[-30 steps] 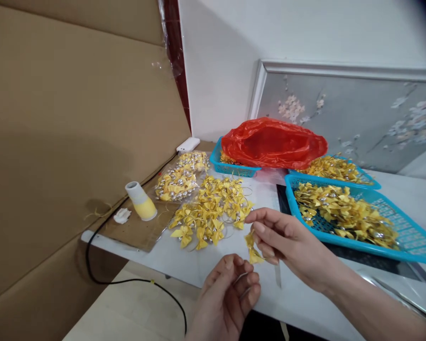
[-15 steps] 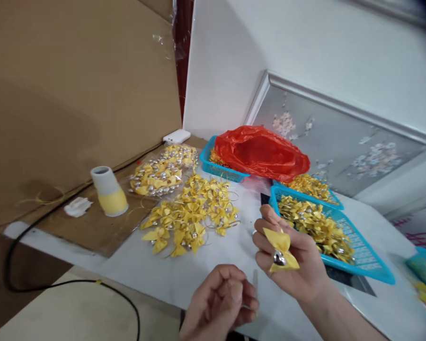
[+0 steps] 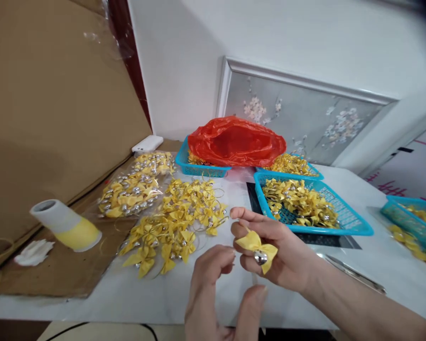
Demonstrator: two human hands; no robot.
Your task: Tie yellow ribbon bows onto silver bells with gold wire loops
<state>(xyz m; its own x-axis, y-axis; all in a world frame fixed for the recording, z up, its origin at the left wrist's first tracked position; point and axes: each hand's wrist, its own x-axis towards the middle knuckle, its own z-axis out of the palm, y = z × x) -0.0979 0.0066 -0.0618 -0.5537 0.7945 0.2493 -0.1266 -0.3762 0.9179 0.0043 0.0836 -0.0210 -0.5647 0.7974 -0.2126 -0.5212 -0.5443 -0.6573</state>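
Observation:
My right hand (image 3: 287, 255) has its fingers curled around a yellow ribbon bow (image 3: 267, 250) with a silver bell (image 3: 260, 257) at its middle. The bow faces me, lying across the fingers. Just left of it and lower, my left hand (image 3: 213, 293) is open, thumb and fingertips apart with nothing between them. Beyond the left hand, a loose pile of yellow bows with bells (image 3: 177, 218) and thin ties spreads over the white table (image 3: 156, 300). A blue basket (image 3: 351, 227) of similar bows stands behind my right hand.
Clear bags of bows (image 3: 128, 194) lie at left, near a white-and-yellow cone spool (image 3: 69, 225) and crumpled white tissue (image 3: 34, 252). A red plastic bag (image 3: 234, 142) sits on a back basket (image 3: 202, 170). Metal tweezers (image 3: 355, 272) lie beside my right forearm. Another basket (image 3: 412, 220) is far right.
My left hand has opened, its thumb moving away from the fingers. My right hand still holds the bow, now turned and closer to the left hand. The view has swung right.

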